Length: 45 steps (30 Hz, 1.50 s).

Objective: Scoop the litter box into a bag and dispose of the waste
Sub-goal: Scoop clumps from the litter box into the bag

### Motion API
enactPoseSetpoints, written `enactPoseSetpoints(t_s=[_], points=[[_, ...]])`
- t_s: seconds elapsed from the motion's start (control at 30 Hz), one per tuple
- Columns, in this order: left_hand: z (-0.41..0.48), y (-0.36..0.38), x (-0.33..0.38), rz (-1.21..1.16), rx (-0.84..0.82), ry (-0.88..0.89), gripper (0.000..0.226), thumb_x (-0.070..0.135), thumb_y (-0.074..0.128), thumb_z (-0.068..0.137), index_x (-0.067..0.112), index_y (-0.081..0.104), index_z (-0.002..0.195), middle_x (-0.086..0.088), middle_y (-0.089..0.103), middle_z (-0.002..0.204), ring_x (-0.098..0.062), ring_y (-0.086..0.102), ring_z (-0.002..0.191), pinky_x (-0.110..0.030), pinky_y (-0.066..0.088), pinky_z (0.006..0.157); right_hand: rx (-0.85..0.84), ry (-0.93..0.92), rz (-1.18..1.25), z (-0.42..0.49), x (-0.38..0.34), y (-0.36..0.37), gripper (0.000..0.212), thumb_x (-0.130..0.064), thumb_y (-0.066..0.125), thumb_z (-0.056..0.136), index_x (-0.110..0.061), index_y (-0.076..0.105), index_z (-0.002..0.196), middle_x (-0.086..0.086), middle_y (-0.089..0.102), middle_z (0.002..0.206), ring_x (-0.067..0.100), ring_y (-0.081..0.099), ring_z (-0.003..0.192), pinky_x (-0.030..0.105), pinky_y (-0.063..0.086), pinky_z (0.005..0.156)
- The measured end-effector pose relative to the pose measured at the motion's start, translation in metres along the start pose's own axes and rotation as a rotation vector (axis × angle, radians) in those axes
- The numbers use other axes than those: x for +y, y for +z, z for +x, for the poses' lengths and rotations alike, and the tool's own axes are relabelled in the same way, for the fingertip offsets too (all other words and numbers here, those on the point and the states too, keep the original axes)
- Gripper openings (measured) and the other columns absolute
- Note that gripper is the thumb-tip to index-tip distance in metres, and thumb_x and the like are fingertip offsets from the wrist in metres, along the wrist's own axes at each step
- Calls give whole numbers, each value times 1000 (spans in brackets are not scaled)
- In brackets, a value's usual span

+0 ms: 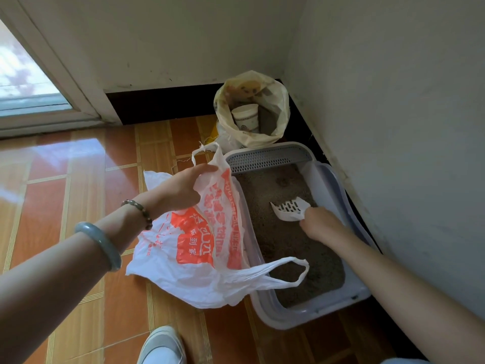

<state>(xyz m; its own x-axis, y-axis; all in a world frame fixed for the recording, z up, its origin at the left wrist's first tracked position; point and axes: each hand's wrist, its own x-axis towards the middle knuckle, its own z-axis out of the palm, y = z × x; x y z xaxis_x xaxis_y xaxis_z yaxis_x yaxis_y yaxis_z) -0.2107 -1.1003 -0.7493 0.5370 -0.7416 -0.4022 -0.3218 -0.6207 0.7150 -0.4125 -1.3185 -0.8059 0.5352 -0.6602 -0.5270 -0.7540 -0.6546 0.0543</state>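
Note:
A pale lilac litter box [329, 182] full of grey-brown litter [288, 248] lies on the floor against the right wall. My left hand [183, 186] grips the upper edge of a white plastic bag with orange print [194, 245], held open just left of the box; one bag handle drapes over the litter. My right hand [319, 223] grips the handle of a white slotted scoop [290, 208], whose blade sits over the litter in the middle of the box.
A yellowish sack [273, 101] with a white cup [246, 118] inside stands in the corner behind the box. Orange floor tiles [78, 206] spread to the left, with a glass door [23, 77] at far left. My shoe [162, 345] is near the bottom edge.

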Motion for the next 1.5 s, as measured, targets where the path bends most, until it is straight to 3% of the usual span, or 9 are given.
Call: enactPoseSetpoints(t_s=[0.13,0.27,0.37,0.57,0.77,1.0,1.13,1.23,1.5], points=[[3,0,-3,-87,6,-18,79,-21,44,78,29,37,139,-5,47,131,-16,61,85,-21,50,46,24,18,81,16,-7,10,29,-22,41,97,-2,61,104,12,60,92,25,59,82,31,46,65],[6,2,-7,-184,-16,-26,79,-21,47,77,31,40,136,-5,48,134,-24,59,105,-43,59,69,34,7,124,35,-10,9,32,-23,43,97,0,59,112,16,64,104,28,62,90,32,46,66],[8,5,-11,-185,-26,-32,79,-20,47,77,32,39,136,-4,48,133,-23,60,104,-40,60,67,54,-14,131,47,-13,4,32,-22,43,97,0,58,113,17,63,104,30,62,90,31,44,65],[11,8,-21,-198,-52,-43,78,-19,49,78,32,40,135,-5,47,134,-25,59,108,-46,59,71,44,-36,318,58,-7,18,30,-26,40,98,-5,44,118,20,59,110,34,58,97,39,45,75],[11,9,-20,-178,-43,-37,79,-20,48,77,31,39,137,-6,44,137,-27,55,112,-44,59,73,49,-50,395,61,-11,28,27,-24,37,99,-4,39,117,21,58,111,35,57,98,33,39,68],[8,9,-17,-118,-21,-48,79,-19,48,78,31,39,138,-6,46,135,-26,55,110,-41,60,70,45,-166,364,27,13,29,21,-27,40,98,-9,44,109,13,61,94,24,59,81,38,49,70],[5,11,-15,-99,-30,-45,76,-18,50,81,33,39,137,-5,47,133,-25,57,108,-32,59,63,15,-251,321,-1,27,21,16,-27,41,98,-13,46,102,5,57,86,15,55,71,29,44,60],[3,10,-12,-69,-20,-41,77,-18,49,81,33,37,138,-6,48,132,-23,57,103,-33,58,62,81,-291,318,-19,33,9,12,-28,43,97,-18,48,101,-2,56,81,10,55,68,24,44,57],[2,11,-9,34,-16,-33,79,-18,48,81,31,36,141,-8,48,135,-21,56,99,-35,57,63,309,-420,208,-43,42,-11,27,-31,41,97,-15,50,116,2,58,91,15,55,75,28,42,61]])
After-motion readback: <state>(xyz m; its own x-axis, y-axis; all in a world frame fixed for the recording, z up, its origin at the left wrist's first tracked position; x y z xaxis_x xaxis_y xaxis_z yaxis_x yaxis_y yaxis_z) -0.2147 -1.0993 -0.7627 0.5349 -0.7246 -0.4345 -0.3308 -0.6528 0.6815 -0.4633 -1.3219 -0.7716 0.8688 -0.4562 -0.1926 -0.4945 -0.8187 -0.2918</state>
